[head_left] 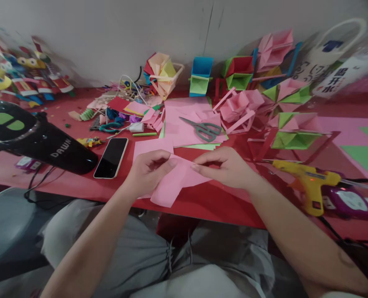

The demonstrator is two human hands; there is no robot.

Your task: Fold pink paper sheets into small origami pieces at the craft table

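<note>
A piece of pink paper (179,176) is held up over the front edge of the red table. My left hand (151,169) pinches its upper left edge between thumb and fingers. On the other side, my right hand (223,165) has its thumb and fingertips closed at the paper's upper right edge. Part of the sheet hangs down in a flap between the hands. Behind my left hand another pink sheet (146,145) lies on the table, partly covered. Grey-green scissors (204,129) rest beyond my hands on a stack of pink and green paper (184,107).
A phone (112,158) and a black DAWN tumbler (59,142) stand left. To the right lies a yellow glue gun (311,182) with its cord. Folded paper wheels (296,130) line the back right, with paper scraps (118,107) at the back left.
</note>
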